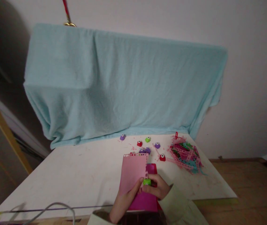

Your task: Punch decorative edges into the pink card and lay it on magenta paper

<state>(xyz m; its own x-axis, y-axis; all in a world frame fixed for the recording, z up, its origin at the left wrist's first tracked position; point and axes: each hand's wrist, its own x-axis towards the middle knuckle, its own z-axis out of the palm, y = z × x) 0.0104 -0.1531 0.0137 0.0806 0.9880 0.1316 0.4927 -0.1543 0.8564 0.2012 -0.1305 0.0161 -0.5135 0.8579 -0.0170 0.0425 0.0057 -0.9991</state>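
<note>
My left hand (129, 197) grips the lower part of a pink sheet of paper (133, 172), its thumb lying on the front. A row of punched holes runs along the sheet's top edge, and more cut-outs go down its right edge. My right hand (158, 186) is closed around a small green craft punch (147, 182), which sits at the right edge of the pink sheet. Beneath both hands lies a magenta sheet (145, 201) on the table, with a red edge showing at its right side.
Several small punches, such as a red one (162, 157), a purple one (122, 137) and a green one (148, 139), lie behind the sheet among pink scraps. A heap of punched paper strips (186, 154) is at right. A blue cloth (133, 84) hangs behind the white table (77, 175). A grey cable (58, 204) curves front left.
</note>
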